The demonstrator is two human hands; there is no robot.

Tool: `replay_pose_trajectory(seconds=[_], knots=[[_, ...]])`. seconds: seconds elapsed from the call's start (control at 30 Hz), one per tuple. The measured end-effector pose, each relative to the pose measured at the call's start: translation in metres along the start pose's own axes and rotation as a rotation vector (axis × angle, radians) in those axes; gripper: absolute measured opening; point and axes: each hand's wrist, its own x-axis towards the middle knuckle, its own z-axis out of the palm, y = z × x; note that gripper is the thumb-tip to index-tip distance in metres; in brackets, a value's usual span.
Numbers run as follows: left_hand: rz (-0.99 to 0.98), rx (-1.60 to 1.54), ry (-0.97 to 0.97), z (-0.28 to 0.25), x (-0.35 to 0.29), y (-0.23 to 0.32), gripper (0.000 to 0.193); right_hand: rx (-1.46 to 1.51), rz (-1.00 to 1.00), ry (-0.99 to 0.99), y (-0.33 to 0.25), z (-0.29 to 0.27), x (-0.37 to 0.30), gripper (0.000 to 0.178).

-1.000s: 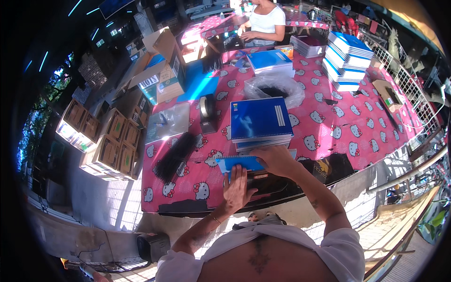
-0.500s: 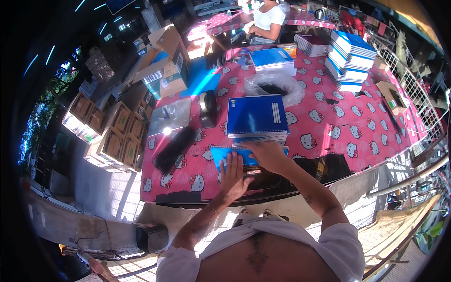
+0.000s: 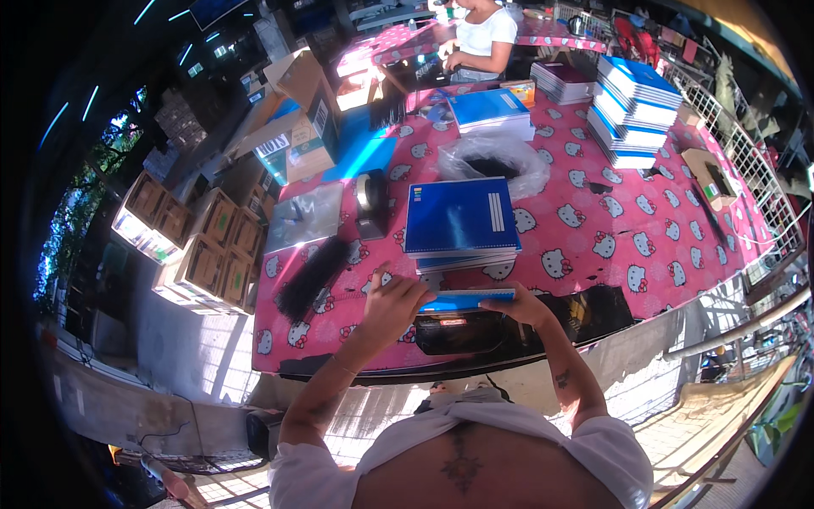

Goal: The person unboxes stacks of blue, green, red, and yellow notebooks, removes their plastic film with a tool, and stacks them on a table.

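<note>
A blue spiral notebook (image 3: 468, 300) is tipped up on its edge at the table's near side, its long side towards me. My right hand (image 3: 524, 307) grips its right end, thumb along the blue cover. At the left end, my left hand (image 3: 394, 304) has its bent fingers against the notebook, one finger raised. Just beyond both hands lies a short stack of blue notebooks (image 3: 460, 216), the top one cover up. Beneath the held notebook is a black item (image 3: 458, 336) with a small red-and-white label, partly covered.
A black brush (image 3: 314, 278) and a tape dispenser (image 3: 370, 204) lie left on the pink tablecloth (image 3: 585, 280). Beyond are a plastic bag (image 3: 530, 165), notebook piles (image 3: 632, 110) and an open carton (image 3: 297, 140). A person (image 3: 483, 42) stands at the far table.
The notebook lying flat by the stack has been drawn nearer and tipped up on edge. My right hand moved from the stack to its right end; my left hand shifted left.
</note>
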Motion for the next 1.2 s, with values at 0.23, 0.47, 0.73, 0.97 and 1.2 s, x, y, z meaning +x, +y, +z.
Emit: replay_pose_trajectory(seconds=[0.23,0.47,0.73,0.97,1.2], knots=[[-0.078,-0.008,0.025,0.006,0.007,0.002,0.021,-0.236,0.059,0.010,-0.005,-0.005,-0.002,0.038],[-0.024,-0.096,-0.012,0.000,0.001,-0.007,0.029,0.001,-0.071,0.028,0.001,0.009,0.003,0.037],[-0.219,0.112,-0.088,0.077,-0.050,0.048,0.090,-0.012,-0.092,0.065,0.003,0.010,0.008,0.036],[-0.286,0.247,-0.012,0.049,0.013,0.020,0.073,0.031,-0.044,0.052,0.000,0.005,0.004,0.037],[0.026,0.164,-0.052,0.104,-0.081,0.043,0.078,-0.022,-0.072,0.068,0.005,0.010,0.003,0.039]])
